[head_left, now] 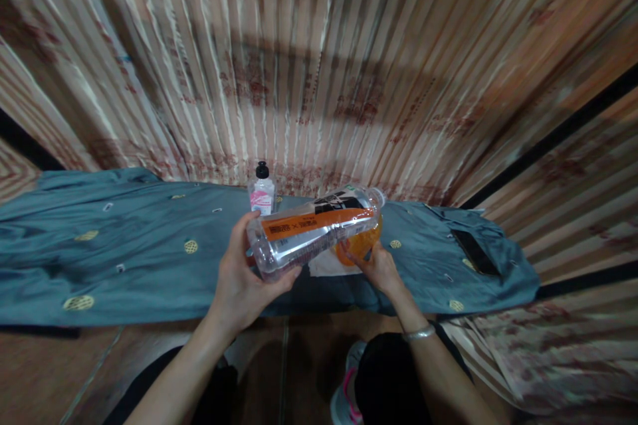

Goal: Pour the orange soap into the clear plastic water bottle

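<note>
A clear plastic bottle [319, 229] with an orange and black label lies nearly sideways in the air, its neck pointing right and slightly up. My left hand [244, 279] is closed around its base end. Just under the bottle's neck end is a shiny orange thing [363, 244], partly hidden by the bottle; its kind is unclear. My right hand [376, 265] has its fingers around that orange thing, close below the bottle. A white cloth or paper [326, 265] shows beneath them. Behind the bottle stands a small clear bottle [262, 196] with a black cap and pink label.
A blue-green cloth with yellow patterns [149, 246] covers the long, low surface before me. At its right end lies a dark phone [474, 252]. Pleated curtains [299, 80] hang behind and at the right, with dark bars [553, 136]. My legs and a shoe [347, 385] are below.
</note>
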The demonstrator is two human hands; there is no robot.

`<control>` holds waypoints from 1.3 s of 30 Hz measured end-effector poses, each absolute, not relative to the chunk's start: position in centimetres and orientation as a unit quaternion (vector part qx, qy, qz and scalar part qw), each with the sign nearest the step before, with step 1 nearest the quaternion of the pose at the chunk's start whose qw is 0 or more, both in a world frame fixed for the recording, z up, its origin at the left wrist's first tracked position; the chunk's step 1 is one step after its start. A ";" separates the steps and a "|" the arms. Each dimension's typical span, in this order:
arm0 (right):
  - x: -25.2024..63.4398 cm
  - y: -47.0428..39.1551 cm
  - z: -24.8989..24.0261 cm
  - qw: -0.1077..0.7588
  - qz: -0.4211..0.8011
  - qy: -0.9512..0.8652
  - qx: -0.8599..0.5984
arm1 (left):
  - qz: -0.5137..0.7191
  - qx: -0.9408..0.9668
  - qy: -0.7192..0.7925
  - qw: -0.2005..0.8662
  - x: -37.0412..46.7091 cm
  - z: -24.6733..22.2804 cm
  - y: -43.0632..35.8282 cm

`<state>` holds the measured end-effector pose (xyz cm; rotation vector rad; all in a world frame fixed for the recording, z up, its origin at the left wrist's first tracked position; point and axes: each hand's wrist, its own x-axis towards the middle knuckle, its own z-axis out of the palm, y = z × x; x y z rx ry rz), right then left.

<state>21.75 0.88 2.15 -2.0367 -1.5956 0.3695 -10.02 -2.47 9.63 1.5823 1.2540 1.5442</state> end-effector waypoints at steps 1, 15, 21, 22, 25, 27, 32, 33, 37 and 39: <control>21.7 0.9 2.2 0.261 0.137 -0.590 -0.752 | 0.580 0.594 0.472 0.296 -10.0 9.6 -2.5; 21.2 0.7 2.6 0.258 0.148 -0.582 -0.756 | 0.576 0.602 0.473 0.289 -10.1 9.8 -2.5; 21.1 0.6 3.0 0.255 0.151 -0.583 -0.756 | 0.574 0.601 0.471 0.296 -10.1 9.7 -2.5; 21.1 0.6 3.0 0.253 0.152 -0.582 -0.758 | 0.574 0.601 0.473 0.292 -10.1 9.7 -2.6; 21.1 0.7 3.1 0.247 0.152 -0.577 -0.764 | 0.577 0.601 0.474 0.283 -10.0 9.7 -2.6; 21.0 0.7 3.1 0.246 0.152 -0.574 -0.766 | 0.579 0.600 0.473 0.285 -10.0 9.8 -2.5; 21.2 0.7 2.8 0.256 0.151 -0.583 -0.756 | 0.582 0.596 0.473 0.286 -9.9 9.9 -2.6; 21.2 0.7 2.7 0.258 0.150 -0.585 -0.754 | 0.584 0.595 0.472 0.287 -9.9 9.9 -2.6; 21.4 0.8 2.4 0.262 0.144 -0.587 -0.753 | 0.583 0.595 0.467 0.296 -10.0 9.9 -2.5; 21.4 0.9 2.4 0.264 0.140 -0.587 -0.752 | 0.581 0.596 0.469 0.296 -10.1 9.9 -2.5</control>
